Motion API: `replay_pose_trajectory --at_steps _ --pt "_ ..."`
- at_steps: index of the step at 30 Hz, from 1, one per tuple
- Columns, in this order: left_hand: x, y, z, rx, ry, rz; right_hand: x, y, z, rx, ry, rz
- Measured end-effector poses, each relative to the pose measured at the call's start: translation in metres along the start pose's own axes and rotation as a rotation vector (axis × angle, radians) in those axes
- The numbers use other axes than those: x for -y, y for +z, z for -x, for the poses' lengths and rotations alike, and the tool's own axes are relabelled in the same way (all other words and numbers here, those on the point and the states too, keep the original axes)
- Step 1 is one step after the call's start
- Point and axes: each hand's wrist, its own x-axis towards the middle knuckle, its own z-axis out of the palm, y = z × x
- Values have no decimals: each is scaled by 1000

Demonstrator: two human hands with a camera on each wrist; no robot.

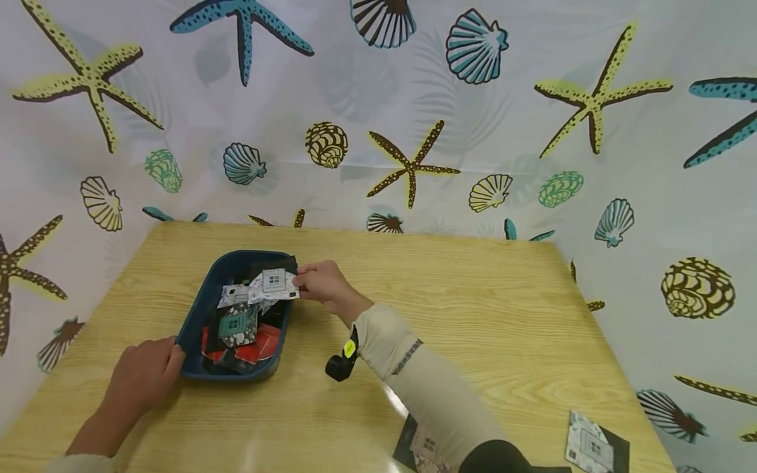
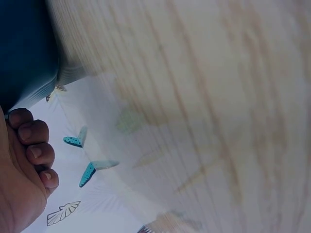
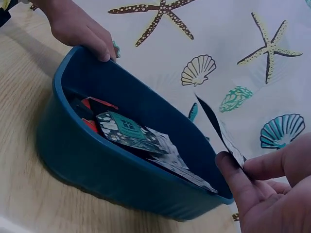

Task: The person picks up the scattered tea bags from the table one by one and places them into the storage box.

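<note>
A dark blue plastic bin (image 1: 194, 322) stands at the left of the table, holding several flat packets. My left hand (image 1: 144, 373) grips its near left corner, thumb over the rim in the right wrist view. My right hand (image 1: 325, 282) pinches a thin black-and-white packet (image 1: 274, 284) by its right edge, above the bin's far right side. The right wrist view shows this packet (image 3: 221, 131) nearly edge-on between thumb and fingers. Inside the bin lie a teal-labelled patterned packet (image 1: 238, 325), red packets (image 1: 260, 345) and white patterned ones (image 3: 170, 150).
On the wooden table (image 1: 461, 295), a black packet with a pinkish patterned label (image 1: 430, 448) lies near the front, partly under my right sleeve. Another black-and-white packet (image 1: 594, 447) lies at the front right. A shell-and-starfish-printed curtain (image 1: 355, 85) borders the table behind and at the sides.
</note>
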Motion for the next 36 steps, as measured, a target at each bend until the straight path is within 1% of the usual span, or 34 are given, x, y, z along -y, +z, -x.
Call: replay_pose_trajectory --at_steps 3,6,10,13,14,17,20,24,28,30,33,36 --pt "1 -1 0 0 -1 -4 -3 13 -7 -24 3 -1" --pt "0 -1 1 -5 0 -2 -6 22 -11 -52 2 30" --pt "-1 0 1 -11 3 2 -8 28 -14 -126 15 77" --pt "-1 0 0 -12 3 -1 -8 32 -13 -149 32 80" --pt "0 0 0 -12 3 -2 -8 34 -13 -144 30 83" --pt "1 0 0 -12 -1 -3 -7 37 -11 -91 15 106" --pt "1 0 0 -10 -6 -3 -6 40 -10 -46 -3 185" --pt "1 0 0 -14 -4 -3 -4 42 -8 28 25 244" --pt "0 -1 -1 -20 -1 2 0 42 -6 115 77 208" --pt "-1 -1 -1 -20 0 5 1 41 -7 137 99 181" --pt "-1 0 -1 -14 -4 8 3 33 -5 157 89 149" --pt "0 0 0 -13 -3 6 10 16 2 163 72 90"
